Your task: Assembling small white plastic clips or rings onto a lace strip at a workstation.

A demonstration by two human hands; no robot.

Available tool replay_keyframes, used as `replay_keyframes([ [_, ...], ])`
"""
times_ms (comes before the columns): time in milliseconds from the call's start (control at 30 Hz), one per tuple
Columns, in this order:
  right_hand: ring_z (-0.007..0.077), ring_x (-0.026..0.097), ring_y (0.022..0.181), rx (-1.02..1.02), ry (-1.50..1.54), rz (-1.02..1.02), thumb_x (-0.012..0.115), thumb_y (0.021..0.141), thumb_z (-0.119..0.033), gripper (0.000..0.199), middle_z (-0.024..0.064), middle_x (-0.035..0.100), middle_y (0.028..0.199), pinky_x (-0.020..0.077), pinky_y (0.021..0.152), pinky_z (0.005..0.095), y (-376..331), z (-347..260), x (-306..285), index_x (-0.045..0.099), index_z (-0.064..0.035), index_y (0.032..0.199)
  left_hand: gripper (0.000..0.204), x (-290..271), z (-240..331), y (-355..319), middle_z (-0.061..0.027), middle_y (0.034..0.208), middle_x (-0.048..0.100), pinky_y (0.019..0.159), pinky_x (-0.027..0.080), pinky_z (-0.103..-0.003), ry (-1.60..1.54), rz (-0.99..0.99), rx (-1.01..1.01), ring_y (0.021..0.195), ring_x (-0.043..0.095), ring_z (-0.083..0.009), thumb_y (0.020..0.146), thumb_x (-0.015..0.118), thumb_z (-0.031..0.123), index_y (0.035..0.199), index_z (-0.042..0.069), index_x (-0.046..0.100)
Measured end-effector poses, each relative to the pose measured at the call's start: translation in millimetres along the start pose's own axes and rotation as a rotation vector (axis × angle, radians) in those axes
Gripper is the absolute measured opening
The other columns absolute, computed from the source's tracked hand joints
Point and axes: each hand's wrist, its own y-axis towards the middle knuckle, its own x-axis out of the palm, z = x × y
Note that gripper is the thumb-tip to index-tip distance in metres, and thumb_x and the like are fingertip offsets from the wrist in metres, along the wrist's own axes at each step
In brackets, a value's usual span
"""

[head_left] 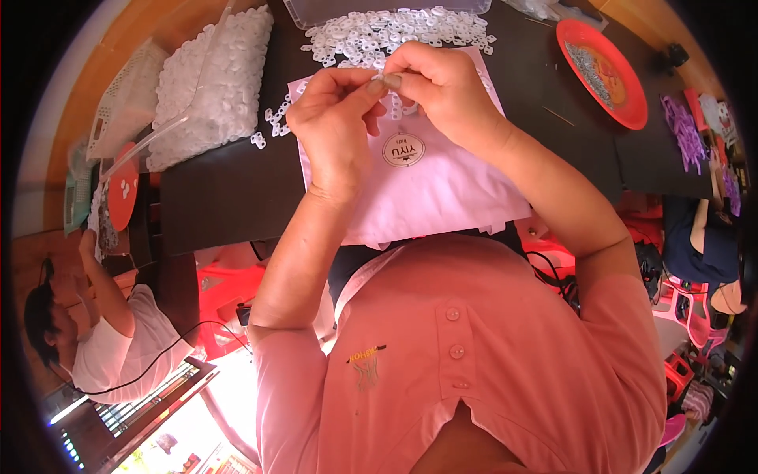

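Note:
My left hand [335, 118] and my right hand [442, 87] meet above a stack of pale pink paper bags [442, 186] bearing a round white sticker [403, 150]. Between the fingertips of both hands is a small white plastic piece [384, 77], pinched from both sides. Behind the hands lies a loose heap of white plastic rings [379, 35] on the dark table [229, 189]. Most of the small piece is hidden by my fingers.
A clear bag of white plastic pieces [209, 83] lies at the left, beside a white basket [126, 95]. A red plate with small metal parts [604, 71] is at the right, purple pieces [685, 130] beyond it. Another person [103, 316] sits at the left near an orange lid [122, 193].

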Motion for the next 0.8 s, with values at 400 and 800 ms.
replay_keyframes([
  [400, 0.0058, 0.052, 0.062, -0.124, -0.141, 0.033, 0.062, 0.086, -0.005, 0.006, 0.0001, 0.059, 0.067, 0.0419, 0.056, 0.0231, 6, 5, -9, 0.065, -0.0009, 0.090, 0.010, -5, 1, 13, -0.0057, 0.075, 0.064, 0.048, 0.040, -0.021, 0.241, -0.091, 0.079, 0.059, 0.055, -0.0090, 0.086, 0.066, 0.004, 0.092, -0.004, 0.067],
  [800, 0.0048, 0.053, 0.063, -0.008, -0.070, -0.025, 0.063, 0.086, -0.005, 0.007, -0.0013, 0.059, 0.068, 0.0425, 0.056, 0.0216, 2, 3, -4, 0.066, -0.0011, 0.091, 0.008, -6, -1, 11, -0.0040, 0.070, 0.061, 0.046, 0.036, -0.021, 0.227, -0.137, 0.042, 0.054, 0.050, -0.0077, 0.087, 0.063, 0.004, 0.086, -0.004, 0.064],
])
